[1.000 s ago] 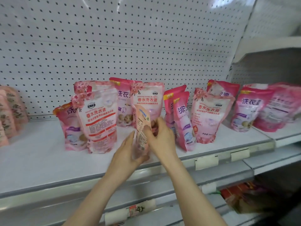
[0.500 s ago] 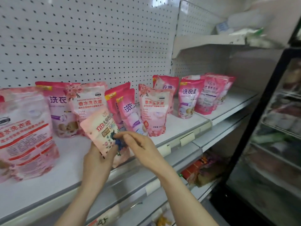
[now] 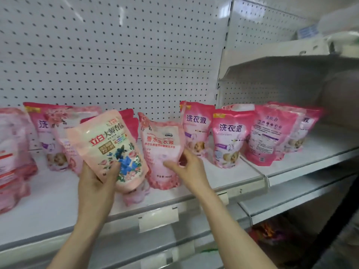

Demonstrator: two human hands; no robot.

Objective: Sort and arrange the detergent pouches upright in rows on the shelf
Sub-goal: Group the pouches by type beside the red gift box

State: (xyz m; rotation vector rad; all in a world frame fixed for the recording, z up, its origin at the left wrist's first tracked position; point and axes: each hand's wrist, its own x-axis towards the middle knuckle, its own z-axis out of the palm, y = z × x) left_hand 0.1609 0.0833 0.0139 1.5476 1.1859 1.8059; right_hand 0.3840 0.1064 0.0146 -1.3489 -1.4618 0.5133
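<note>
My left hand (image 3: 97,181) grips a pale pink pouch with blue and pink flowers (image 3: 112,148), held tilted above the front of the white shelf (image 3: 48,206). To its right, my right hand (image 3: 189,167) has its fingers around the lower right side of an upright pink floral pouch (image 3: 162,150) standing on the shelf. Behind and to the left stand more pink pouches (image 3: 48,133). Further right stand magenta pouches (image 3: 230,136), one turned back-side out (image 3: 266,134).
A white pegboard wall (image 3: 116,55) backs the shelf. A second shelf section (image 3: 320,152) adjoins on the right, with a higher shelf (image 3: 291,53) above it. Price-tag holders (image 3: 158,220) line the front edge. Packaged goods (image 3: 272,233) lie on a lower shelf.
My right hand has let go of the flowered pouch and moved right onto the upright floral pouch. My left hand has lifted the flowered pouch. The view has moved closer.
</note>
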